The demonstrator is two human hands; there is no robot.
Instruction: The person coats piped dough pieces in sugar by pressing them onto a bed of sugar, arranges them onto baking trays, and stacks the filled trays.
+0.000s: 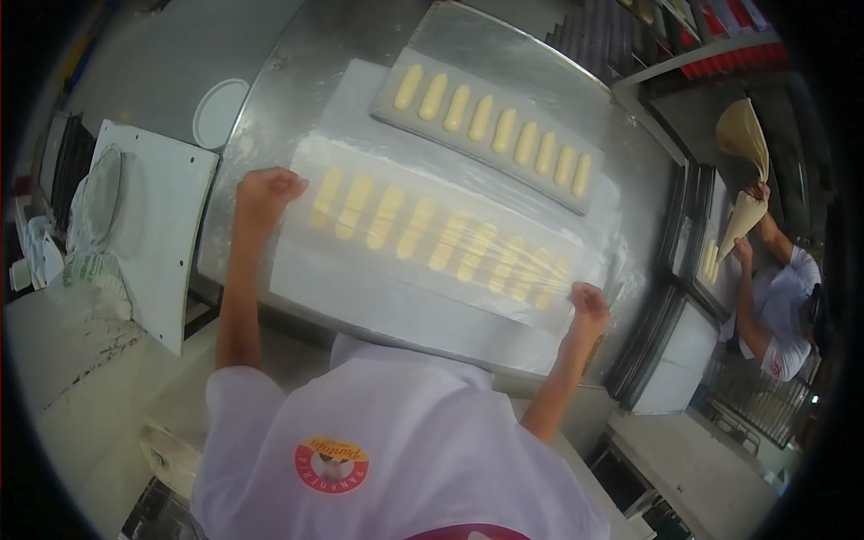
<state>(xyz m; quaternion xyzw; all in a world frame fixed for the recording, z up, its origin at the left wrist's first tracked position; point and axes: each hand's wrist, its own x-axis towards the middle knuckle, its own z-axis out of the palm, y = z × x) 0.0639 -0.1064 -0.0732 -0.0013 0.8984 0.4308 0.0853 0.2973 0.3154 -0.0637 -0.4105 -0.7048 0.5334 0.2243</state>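
A clear, thin plastic sheet (540, 263) is stretched between my hands, with creases running toward the right one. Through it shows a row of several pale yellow piped batter strips (391, 216). My left hand (270, 192) pinches near the sheet's left end, fingers closed. At the right end, my right hand (589, 308) is closed on the sheet, gathering its edge. Farther back, a grey baking tray (387, 112) carries another row of several similar strips (481, 117). Whether the sheet touches the nearer strips I cannot tell.
White powder dusts the metal table (297, 90). On the right, another person (781, 306) squeezes a piping bag (745, 220) over a tray on a stack of trays (652, 333). A white board (153, 234) and a round white lid (220, 112) are at left.
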